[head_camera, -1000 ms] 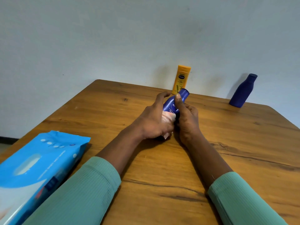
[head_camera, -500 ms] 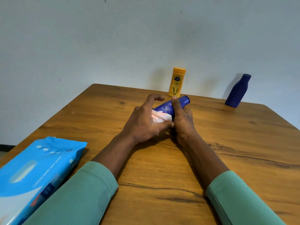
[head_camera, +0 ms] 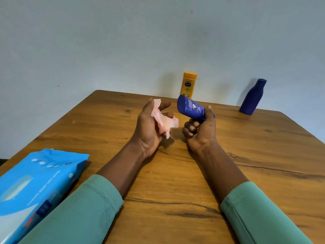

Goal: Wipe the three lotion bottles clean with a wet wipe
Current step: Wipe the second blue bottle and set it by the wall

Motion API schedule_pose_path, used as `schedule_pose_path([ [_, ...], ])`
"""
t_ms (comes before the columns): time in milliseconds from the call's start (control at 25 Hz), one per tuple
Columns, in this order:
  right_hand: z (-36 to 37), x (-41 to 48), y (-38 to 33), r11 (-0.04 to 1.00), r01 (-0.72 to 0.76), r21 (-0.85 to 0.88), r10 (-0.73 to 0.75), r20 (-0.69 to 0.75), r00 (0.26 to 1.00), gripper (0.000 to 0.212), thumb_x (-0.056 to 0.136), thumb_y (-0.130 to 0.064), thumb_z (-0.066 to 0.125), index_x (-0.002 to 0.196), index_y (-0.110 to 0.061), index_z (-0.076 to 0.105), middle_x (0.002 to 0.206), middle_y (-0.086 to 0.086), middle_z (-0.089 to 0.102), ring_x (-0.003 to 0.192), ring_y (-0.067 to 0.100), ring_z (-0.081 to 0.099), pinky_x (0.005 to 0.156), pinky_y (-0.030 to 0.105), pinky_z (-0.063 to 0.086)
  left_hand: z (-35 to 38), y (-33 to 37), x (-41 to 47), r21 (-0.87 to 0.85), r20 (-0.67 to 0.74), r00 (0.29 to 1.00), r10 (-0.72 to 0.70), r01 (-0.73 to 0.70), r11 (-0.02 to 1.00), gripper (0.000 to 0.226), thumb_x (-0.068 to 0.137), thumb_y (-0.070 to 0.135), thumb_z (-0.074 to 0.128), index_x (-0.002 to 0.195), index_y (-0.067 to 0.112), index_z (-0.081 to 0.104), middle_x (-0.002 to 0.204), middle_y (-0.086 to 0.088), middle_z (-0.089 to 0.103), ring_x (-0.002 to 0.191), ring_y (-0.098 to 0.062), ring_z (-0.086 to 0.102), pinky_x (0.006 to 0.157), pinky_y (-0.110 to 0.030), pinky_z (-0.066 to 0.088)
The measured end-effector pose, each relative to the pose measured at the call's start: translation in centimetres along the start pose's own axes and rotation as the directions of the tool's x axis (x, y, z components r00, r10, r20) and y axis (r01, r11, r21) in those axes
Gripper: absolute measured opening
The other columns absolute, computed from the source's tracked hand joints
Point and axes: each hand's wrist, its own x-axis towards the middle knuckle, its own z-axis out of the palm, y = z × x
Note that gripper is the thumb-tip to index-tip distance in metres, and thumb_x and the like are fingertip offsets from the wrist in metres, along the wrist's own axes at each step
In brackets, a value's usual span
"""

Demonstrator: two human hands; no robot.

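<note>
Soft, even light; dim shadows pool beneath my fingers (head_camera: 190,128) on the table (head_camera: 175,182). Beyond them, the dark blue bottle (head_camera: 252,97) leans, lens-warped.

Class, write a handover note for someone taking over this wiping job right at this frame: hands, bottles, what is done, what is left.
Left hand: holds the crumpled wet wipe, apart from the bottle.
Right hand: grips the small blue bottle, tilted, above the table.
Yellow bottle and tall blue bottle stand upright at the table's far edge; the wipes pack lies at the near left.
Done: wipe out, one bottle in hand; how clean any bottle is cannot be told.
Left: likely finish this bottle, set it down, then wipe the other two.
</note>
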Motion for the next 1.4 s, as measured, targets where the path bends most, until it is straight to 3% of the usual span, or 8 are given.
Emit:
schedule_pose_path([
  [240, 0.4, 0.0, 0.5, 0.990, 0.008, -0.139, -0.009, -0.002, 1.000, 0.051, 0.100, -0.060, 0.055, 0.117, -0.012, 0.062, 0.056, -0.005, 0.043, 0.046, 0.007, 0.038, 0.047, 0.021, 0.033, 0.5, 0.0, -0.3, -0.085, 0.078, 0.997, 0.003, 0.004, 0.996, 0.038, 0.109, 0.022, 0.042, 0.145, 0.017, 0.055, 0.136, -0.014, 0.064, 0.109, -0.023, 0.066, 0.069, -0.031, 0.059],
  [400, 0.4, -0.1, 1.0, 0.954, -0.015, -0.299, 0.038, 0.071, 0.997, 0.053, 0.098, -0.063, 0.055, 0.113, -0.012, 0.062, 0.054, -0.005, 0.045, 0.047, 0.008, 0.040, 0.053, 0.024, 0.033, 0.6, 0.0, -0.8, 0.013, 0.008, 1.000, -0.009, 0.009, 1.000, 0.031, 0.110, 0.038, 0.041, 0.119, 0.021, 0.065, 0.107, -0.004, 0.072, 0.097, -0.017, 0.069, 0.075, -0.029, 0.058],
  [680, 0.9, -1.0, 1.6, 0.894, 0.003, -0.449, 0.086, 0.177, 0.980, 0.053, 0.097, -0.064, 0.055, 0.096, -0.011, 0.058, 0.054, -0.004, 0.041, 0.043, 0.009, 0.035, 0.049, 0.025, 0.029, -0.3, -0.1, 0.1, 0.008, -0.137, 0.982, 0.130, -0.130, 0.991, 0.056, 0.106, 0.056, 0.030, 0.125, 0.020, 0.067, 0.115, 0.000, 0.076, 0.096, -0.017, 0.073, 0.061, -0.020, 0.058],
  [800, 1.4, -0.9, 2.3, 0.957, -0.024, -0.290, 0.050, 0.084, 0.995, 0.051, 0.096, -0.061, 0.059, 0.096, -0.010, 0.063, 0.060, 0.000, 0.056, 0.050, 0.013, 0.051, 0.054, 0.028, 0.044, 0.7, -0.8, -0.4, 0.043, -0.069, 0.991, 0.111, -0.108, 0.993, 0.048, 0.105, 0.051, 0.042, 0.128, 0.015, 0.065, 0.112, -0.007, 0.078, 0.090, -0.019, 0.075, 0.067, -0.030, 0.061],
  [960, 1.0, -0.3, 1.9, 0.995, -0.095, 0.038, 0.094, 0.046, 0.995, 0.057, 0.096, -0.054, 0.065, 0.126, -0.006, 0.065, 0.113, 0.019, 0.077, 0.106, 0.034, 0.073, 0.098, 0.051, 0.057, 2.0, -1.5, -1.2, 0.070, 0.100, 0.990, 0.104, -0.111, 0.991, 0.027, 0.105, 0.027, 0.054, 0.122, 0.011, 0.068, 0.101, -0.004, 0.079, 0.094, -0.017, 0.074, 0.082, -0.034, 0.062],
  [1160, 0.7, -0.9, 1.8, 0.982, -0.050, -0.183, 0.069, 0.101, 0.992, 0.047, 0.098, -0.055, 0.060, 0.097, -0.009, 0.061, 0.054, -0.001, 0.045, 0.042, 0.008, 0.040, 0.043, 0.021, 0.037, 0.8, -0.4, -0.7, 0.040, -0.136, 0.976, 0.172, -0.168, 0.985, 0.021, 0.102, 0.031, 0.060, 0.096, 0.019, 0.076, 0.089, 0.003, 0.080, 0.087, -0.013, 0.076, 0.067, -0.025, 0.061],
  [1320, 0.5, -0.5, 2.1, 0.982, -0.012, -0.188, 0.027, 0.077, 0.997, 0.050, 0.098, -0.059, 0.058, 0.092, -0.010, 0.061, 0.054, 0.000, 0.045, 0.041, 0.009, 0.040, 0.041, 0.022, 0.036, 1.2, -0.3, -1.2, 0.019, -0.071, 0.992, 0.101, -0.100, 0.995, 0.021, 0.101, 0.024, 0.061, 0.109, 0.010, 0.074, 0.079, -0.001, 0.076, 0.065, -0.009, 0.071, 0.051, -0.017, 0.055],
  [1400, 0.1, -0.2, 2.1, 0.995, -0.095, -0.028, 0.097, 0.070, 0.993, 0.056, 0.093, -0.060, 0.066, 0.102, -0.006, 0.069, 0.077, 0.012, 0.064, 0.060, 0.018, 0.061, 0.052, 0.031, 0.053, 1.8, -0.7, -1.9, 0.006, 0.080, 0.996, 0.049, -0.049, 0.999, 0.038, 0.094, 0.015, 0.066, 0.131, 0.006, 0.066, 0.101, -0.010, 0.078, 0.081, -0.017, 0.076, 0.063, -0.024, 0.061],
])
